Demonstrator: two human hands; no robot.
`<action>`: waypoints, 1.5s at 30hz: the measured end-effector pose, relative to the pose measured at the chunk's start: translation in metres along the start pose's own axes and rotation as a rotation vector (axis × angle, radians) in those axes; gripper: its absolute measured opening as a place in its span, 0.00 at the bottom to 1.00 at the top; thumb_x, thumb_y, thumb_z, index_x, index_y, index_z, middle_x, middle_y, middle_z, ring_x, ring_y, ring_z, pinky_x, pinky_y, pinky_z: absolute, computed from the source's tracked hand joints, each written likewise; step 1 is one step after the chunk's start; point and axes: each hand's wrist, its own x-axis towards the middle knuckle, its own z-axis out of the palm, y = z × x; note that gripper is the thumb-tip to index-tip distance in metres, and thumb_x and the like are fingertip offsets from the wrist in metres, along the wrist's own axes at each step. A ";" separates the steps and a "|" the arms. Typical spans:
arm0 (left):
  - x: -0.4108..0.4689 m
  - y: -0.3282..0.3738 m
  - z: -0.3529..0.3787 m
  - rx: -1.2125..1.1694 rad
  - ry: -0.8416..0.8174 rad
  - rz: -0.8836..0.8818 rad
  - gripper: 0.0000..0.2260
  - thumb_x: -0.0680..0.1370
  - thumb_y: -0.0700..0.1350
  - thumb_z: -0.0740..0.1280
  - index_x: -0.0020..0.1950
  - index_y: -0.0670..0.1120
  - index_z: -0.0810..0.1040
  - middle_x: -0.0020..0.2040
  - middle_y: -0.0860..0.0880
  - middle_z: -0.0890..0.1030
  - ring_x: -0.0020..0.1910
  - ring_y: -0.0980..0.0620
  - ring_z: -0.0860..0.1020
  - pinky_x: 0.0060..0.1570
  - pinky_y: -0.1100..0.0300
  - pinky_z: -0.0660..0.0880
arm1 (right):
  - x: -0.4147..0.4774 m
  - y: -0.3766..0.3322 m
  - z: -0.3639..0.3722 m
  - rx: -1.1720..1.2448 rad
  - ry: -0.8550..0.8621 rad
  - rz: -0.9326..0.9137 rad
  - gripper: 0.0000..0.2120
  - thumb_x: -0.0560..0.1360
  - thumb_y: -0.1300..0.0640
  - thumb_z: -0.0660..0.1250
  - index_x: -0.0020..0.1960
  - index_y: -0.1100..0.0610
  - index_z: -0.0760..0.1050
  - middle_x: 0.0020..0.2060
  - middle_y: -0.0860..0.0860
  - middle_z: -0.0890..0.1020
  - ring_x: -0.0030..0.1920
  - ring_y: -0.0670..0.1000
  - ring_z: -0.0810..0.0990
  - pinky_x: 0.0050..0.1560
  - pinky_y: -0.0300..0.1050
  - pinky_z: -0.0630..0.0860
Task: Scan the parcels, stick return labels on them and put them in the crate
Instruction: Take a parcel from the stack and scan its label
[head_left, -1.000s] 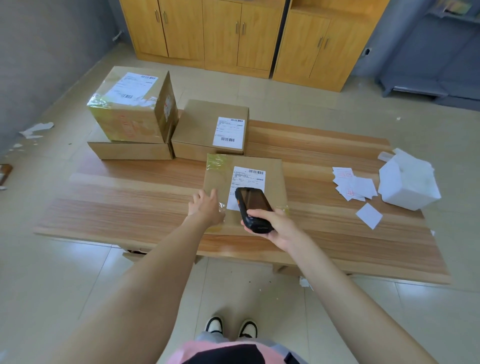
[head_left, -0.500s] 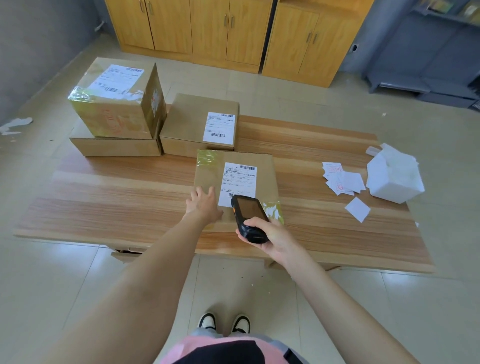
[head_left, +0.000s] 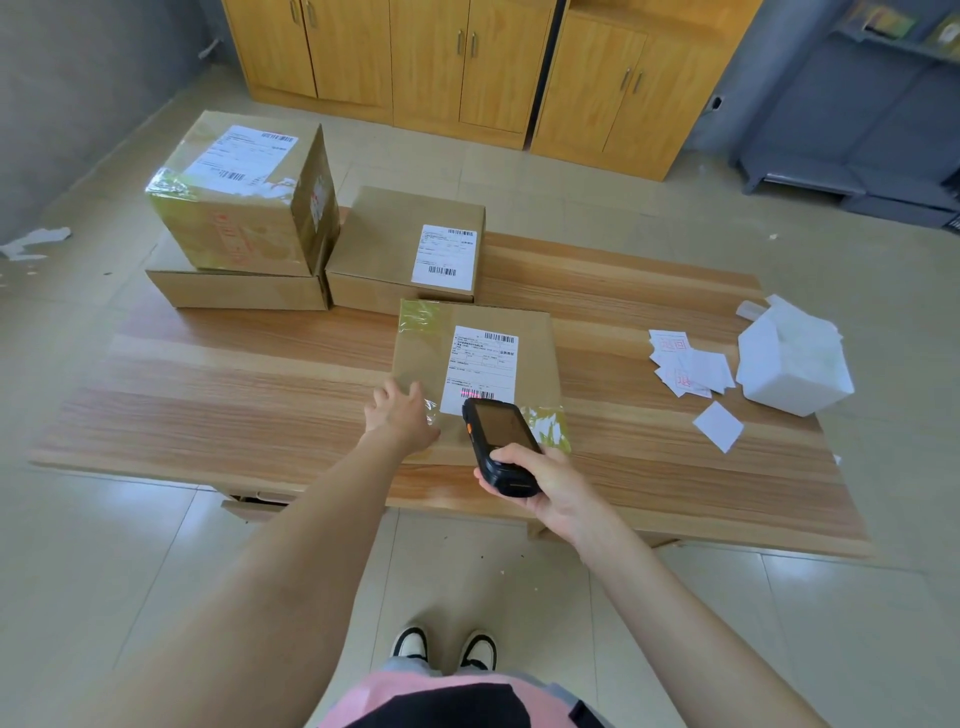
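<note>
Left hand (head_left: 402, 421) flat, pressing near-left corner of parcel (head_left: 535, 358) at desk (head_left: 234, 395) centre. Right hand (head_left: 545, 478) grips scanner (head_left: 501, 447), now pulled nearer; red beam on lower barcode of label (head_left: 480, 364), scan likely registering. Return labels (head_left: 685, 366) lie right, untouched.

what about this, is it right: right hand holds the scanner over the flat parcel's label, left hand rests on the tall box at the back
Not quite. In the head view the left hand rests on the same flat parcel, beside its label, not on the tall box at the back. The right hand does hold the scanner over that label.
</note>
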 end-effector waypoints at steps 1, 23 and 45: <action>0.000 0.000 0.000 0.002 -0.002 -0.002 0.27 0.77 0.53 0.65 0.70 0.44 0.60 0.69 0.37 0.61 0.66 0.39 0.63 0.62 0.50 0.66 | 0.000 -0.001 0.001 -0.003 -0.001 -0.006 0.05 0.70 0.71 0.69 0.46 0.68 0.75 0.39 0.62 0.82 0.37 0.59 0.83 0.38 0.46 0.82; 0.006 0.013 0.001 -0.016 -0.075 -0.083 0.23 0.78 0.44 0.61 0.71 0.41 0.58 0.71 0.37 0.56 0.67 0.40 0.61 0.63 0.50 0.66 | 0.042 -0.052 -0.059 -0.139 0.306 -0.163 0.31 0.66 0.69 0.74 0.65 0.63 0.64 0.54 0.59 0.78 0.46 0.56 0.81 0.39 0.47 0.81; 0.012 0.017 0.004 -0.072 -0.064 -0.136 0.24 0.76 0.43 0.63 0.69 0.40 0.60 0.65 0.39 0.60 0.61 0.40 0.65 0.50 0.53 0.67 | 0.065 0.010 -0.143 -0.179 0.470 -0.015 0.40 0.66 0.73 0.72 0.72 0.56 0.58 0.56 0.56 0.74 0.53 0.58 0.76 0.51 0.55 0.76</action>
